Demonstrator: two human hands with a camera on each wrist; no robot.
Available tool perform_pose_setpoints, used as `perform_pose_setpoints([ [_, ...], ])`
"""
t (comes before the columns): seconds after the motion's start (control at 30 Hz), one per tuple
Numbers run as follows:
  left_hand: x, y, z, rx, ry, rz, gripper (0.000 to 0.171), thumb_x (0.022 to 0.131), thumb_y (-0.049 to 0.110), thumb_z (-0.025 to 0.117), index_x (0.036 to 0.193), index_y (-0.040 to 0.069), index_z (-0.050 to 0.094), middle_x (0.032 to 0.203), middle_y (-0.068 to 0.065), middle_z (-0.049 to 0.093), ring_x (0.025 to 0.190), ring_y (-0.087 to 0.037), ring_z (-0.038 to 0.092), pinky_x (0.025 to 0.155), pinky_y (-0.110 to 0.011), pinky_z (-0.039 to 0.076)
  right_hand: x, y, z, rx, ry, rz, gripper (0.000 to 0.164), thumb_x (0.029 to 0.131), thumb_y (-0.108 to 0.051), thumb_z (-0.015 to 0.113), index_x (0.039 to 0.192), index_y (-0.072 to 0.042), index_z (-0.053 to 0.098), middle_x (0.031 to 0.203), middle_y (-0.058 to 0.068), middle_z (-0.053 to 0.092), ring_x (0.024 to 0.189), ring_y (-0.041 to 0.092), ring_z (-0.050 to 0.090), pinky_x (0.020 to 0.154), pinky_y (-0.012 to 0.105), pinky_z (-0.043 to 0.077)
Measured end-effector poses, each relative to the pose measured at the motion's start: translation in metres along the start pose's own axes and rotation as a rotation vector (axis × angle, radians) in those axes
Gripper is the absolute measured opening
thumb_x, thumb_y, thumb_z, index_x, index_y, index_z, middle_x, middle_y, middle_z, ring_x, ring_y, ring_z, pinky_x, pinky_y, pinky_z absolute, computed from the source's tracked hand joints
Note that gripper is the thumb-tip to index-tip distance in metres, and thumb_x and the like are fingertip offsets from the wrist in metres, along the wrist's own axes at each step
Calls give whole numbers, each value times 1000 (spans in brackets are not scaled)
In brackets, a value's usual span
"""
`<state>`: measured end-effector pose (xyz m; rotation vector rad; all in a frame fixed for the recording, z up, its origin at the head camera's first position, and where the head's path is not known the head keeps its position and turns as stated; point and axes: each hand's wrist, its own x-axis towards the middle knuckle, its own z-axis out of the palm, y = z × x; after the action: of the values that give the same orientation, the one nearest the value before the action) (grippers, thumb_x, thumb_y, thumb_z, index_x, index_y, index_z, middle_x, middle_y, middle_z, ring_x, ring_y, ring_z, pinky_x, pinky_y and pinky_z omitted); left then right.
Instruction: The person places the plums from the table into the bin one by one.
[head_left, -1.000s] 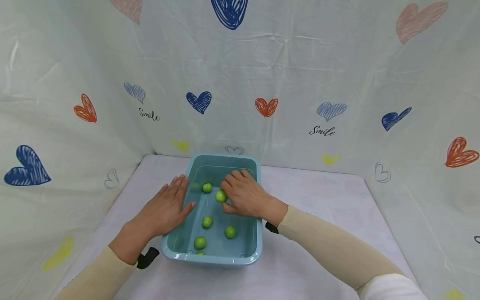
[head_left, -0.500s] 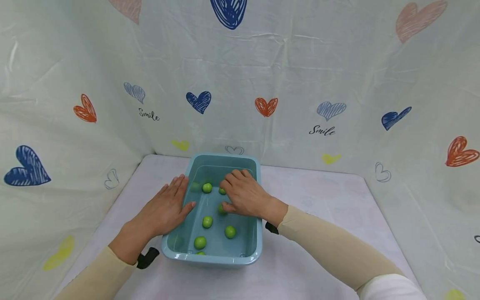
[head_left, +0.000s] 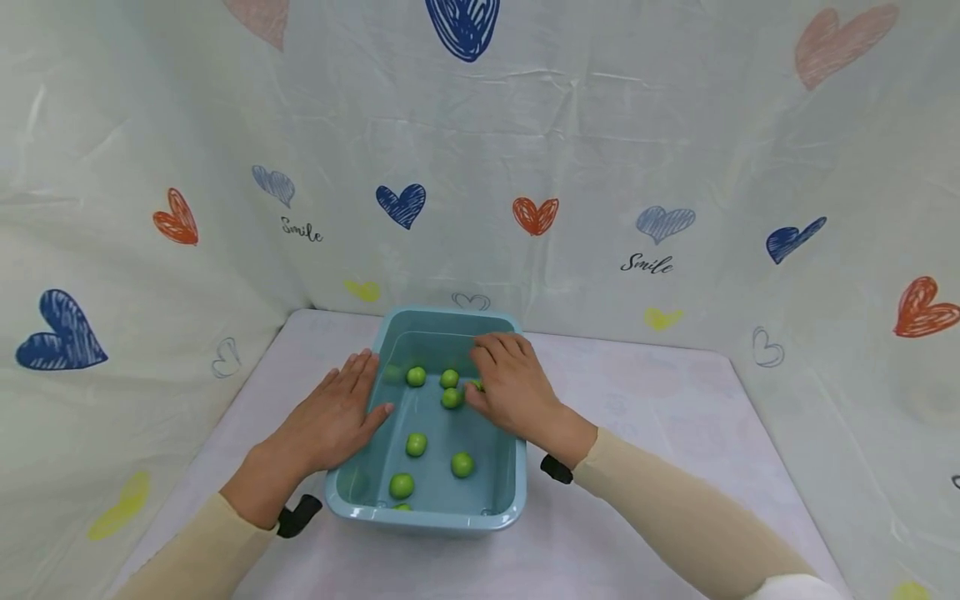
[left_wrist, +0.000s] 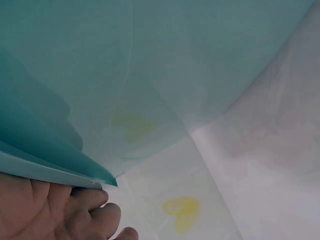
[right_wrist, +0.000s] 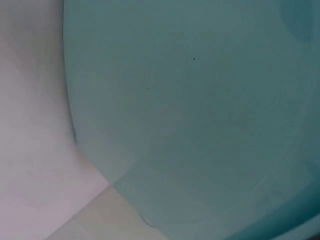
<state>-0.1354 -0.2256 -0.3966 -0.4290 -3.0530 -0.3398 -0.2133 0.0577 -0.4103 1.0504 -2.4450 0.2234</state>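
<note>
A light blue plastic basin [head_left: 426,522] holds several small round green fruits. My left hand [head_left: 330,417] lies along the basin's left rim with its fingers straight and together, thumb reaching over the edge. In the left wrist view, the palm of the left hand [left_wrist: 35,210] shows just below the rim. Inside the basin on the right side, my right hand [head_left: 521,387] curls its thumb and fingers about one green fruit [head_left: 477,385], mostly hidden by the hand. Two fruits touch just left of it, the nearer being a green fruit [head_left: 452,398]. The right wrist view shows only the basin's outer wall [right_wrist: 190,115].
The basin stands on a pale table [head_left: 615,417]. White sheeting [head_left: 457,125] printed with hearts hangs close behind and on both sides. Toward the basin's front lie several more fruits, one green fruit [head_left: 462,465] to the right and another green fruit [head_left: 401,485] to the left.
My right hand has moved right, leaving two fruits side by side on the basin floor where it was. One of them has rolled a little. The left hand has stayed put.
</note>
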Motion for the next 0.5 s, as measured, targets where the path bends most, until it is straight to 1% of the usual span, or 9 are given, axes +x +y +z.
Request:
perform_pose_setpoints([
  [0.1,0,0,0,-8,-1,-2,76,109,37,54,161,-12,26,169,-31,26,157,-50,25,124,-66,28,-8,3,-5,72,-67,82,46,102,-30,63,136,1,64,150,20,59,146,37,50,121,61,37],
  [0.2,0,0,1,-7,2,-6,76,109,37,54,161,-12,27,169,-31,26,157,-50,25,124,-67,28,-17,8,-10,153,-166,166,57,108,-35,54,150,4,53,162,23,46,156,39,37,126,64,28],
  [0.3,0,2,2,-8,4,-8,76,109,37,53,161,-12,27,169,-31,26,158,-50,25,125,-67,26,-28,14,-14,216,-249,244,65,111,-39,49,158,7,41,167,26,36,160,41,26,127,66,21],
  [0.37,2,5,3,-16,3,-8,76,110,38,52,161,-12,26,170,-31,25,158,-49,24,126,-67,24,-34,18,-16,248,-276,283,68,112,-39,48,159,8,37,168,27,33,161,42,23,127,68,20],
  [0.5,5,11,6,-43,-5,-10,77,110,40,51,162,-11,25,171,-30,22,159,-48,21,127,-66,21,-45,26,-19,278,-283,331,68,112,-39,48,160,7,35,169,26,31,162,41,21,126,70,19],
])
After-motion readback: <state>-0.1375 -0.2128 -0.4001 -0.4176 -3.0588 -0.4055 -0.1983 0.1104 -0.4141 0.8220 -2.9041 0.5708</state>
